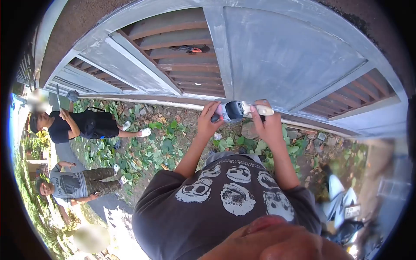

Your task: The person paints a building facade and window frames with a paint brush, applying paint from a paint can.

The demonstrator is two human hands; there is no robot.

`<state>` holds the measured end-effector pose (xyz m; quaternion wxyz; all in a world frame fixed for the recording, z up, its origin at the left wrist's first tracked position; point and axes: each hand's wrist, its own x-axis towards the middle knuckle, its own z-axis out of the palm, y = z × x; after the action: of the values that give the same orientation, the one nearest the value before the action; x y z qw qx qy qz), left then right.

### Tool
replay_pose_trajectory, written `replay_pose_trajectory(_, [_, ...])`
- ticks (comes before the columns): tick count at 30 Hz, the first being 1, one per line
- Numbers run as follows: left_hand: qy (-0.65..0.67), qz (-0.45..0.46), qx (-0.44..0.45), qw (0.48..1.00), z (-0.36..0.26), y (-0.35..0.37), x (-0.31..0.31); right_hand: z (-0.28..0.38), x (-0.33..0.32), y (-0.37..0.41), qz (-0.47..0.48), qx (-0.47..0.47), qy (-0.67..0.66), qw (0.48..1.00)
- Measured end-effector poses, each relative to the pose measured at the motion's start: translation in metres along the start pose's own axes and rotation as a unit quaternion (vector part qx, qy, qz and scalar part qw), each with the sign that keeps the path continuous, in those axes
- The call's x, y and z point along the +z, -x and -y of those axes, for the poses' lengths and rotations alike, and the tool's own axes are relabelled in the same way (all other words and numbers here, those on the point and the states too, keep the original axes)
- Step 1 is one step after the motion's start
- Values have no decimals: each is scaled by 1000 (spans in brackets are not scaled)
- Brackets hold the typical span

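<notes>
My left hand point(209, 121) is closed around a small plastic container point(234, 111) with a dark inside, held in front of my chest. A black and red piece point(216, 117) shows by its fingers. My right hand point(265, 120) grips a paintbrush point(258, 110) by its cream handle. The brush points left, its head right at the container's mouth, where the bristle tips are hidden. Just beyond both hands stands a grey-painted panel point(286, 56) in a frame, with brown louvers point(184, 67) beside it.
An orange-handled tool point(196, 50) rests on the louvers. Leafy plants point(164, 145) and stones cover the ground along the wall. To the left, a person in black point(82, 125) raises a hand toward the panels; another in grey point(71, 185) stands farther off. A motorbike point(342, 199) is at right.
</notes>
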<state>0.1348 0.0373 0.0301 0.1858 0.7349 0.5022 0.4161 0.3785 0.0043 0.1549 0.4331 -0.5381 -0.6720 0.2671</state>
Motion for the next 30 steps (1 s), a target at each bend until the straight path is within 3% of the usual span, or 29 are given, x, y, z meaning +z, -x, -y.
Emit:
replay_pose_trajectory(3, [-3, -7, -20, 1000, -9, 0, 2, -1, -11, -3, -67, 45, -50, 995])
replay_pose_trajectory(6, [-17, -26, -11, 999, -12, -10, 5, -14, -11, -4, -117, 11, -53, 992])
replay_pose_trajectory(11, [-30, -29, -7, 999, -23, -16, 7, -9, -23, -1, -105, 53, -73, 990])
replay_pose_trajectory(14, [-39, -31, 4, 999, -27, -19, 8, -12, -26, -1, -119, 5, -21, 993])
replay_pose_trajectory(30, [-53, -19, -33, 998, -39, -2, 24, -20, -49, 21, -166, 22, 9, 986])
